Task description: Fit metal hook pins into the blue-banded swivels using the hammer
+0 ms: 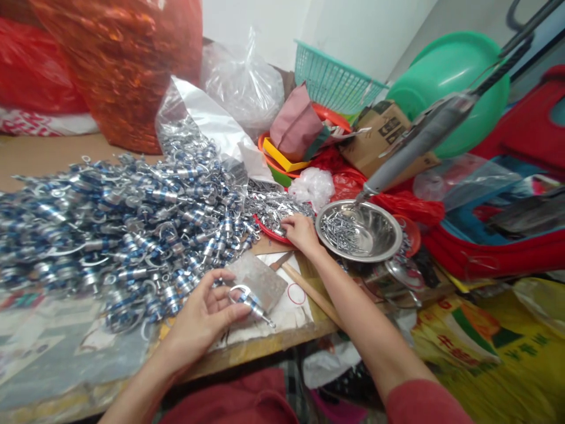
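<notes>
My left hand (212, 309) is pinching a blue-and-silver metal fitting with a curved hook (252, 305) between thumb and fingers, just over the near edge of a flat metal block (259, 277). Reaching further out, my right hand (300, 232) is at the heap of small silver metal pieces (276, 206) in a red tray (268, 229). Its fingers are bent together at the pieces, and what is between them is too small to make out. Many similar blue-and-silver fittings (145, 218) lie piled to the left of my hands.
A steel bowl (384, 232) with pins stands right of my right hand. Below my right forearm lies a wooden handle (311, 291). A grey tool on an arm (419, 138) slants over the bowl. Plastic bags (245, 82) and a green basin (454, 88) stand behind.
</notes>
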The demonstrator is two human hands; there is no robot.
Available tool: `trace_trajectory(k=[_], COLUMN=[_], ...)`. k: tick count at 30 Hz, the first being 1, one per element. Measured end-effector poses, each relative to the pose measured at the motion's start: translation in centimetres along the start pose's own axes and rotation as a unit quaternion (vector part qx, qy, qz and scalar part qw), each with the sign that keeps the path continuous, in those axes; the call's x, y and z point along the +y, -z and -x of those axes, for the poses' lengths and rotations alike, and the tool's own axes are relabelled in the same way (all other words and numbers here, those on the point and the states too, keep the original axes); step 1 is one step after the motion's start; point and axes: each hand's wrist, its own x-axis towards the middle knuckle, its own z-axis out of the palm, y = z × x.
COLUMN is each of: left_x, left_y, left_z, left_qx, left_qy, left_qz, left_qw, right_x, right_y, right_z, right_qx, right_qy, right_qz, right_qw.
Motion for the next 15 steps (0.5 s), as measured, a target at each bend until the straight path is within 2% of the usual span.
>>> trace_trajectory(k=[3, 11, 15], left_x=[-0.1, -0.4, -0.3], left_y=[0.0, 0.2, 0.2], left_z=[-0.1, 0.1, 0.2], left_qx=[0.003, -0.007, -0.016], left_qy=[-0.002, -0.011, -0.009], left_qz=[0.001, 0.005, 0.014], left_qw=[1.000, 1.000, 1.000], right_x=[-0.2, -1.9, -1.9], right_y=[0.3, -0.2, 0.1], right_z=[0.3, -0.7, -0.8], right_qx=[0.000, -0.050, -0.024], right_qy=[0.002, 0.012, 0.023], right_qz=[0.004, -0.004, -0.046], right_qw=[1.000, 0.999, 0.998])
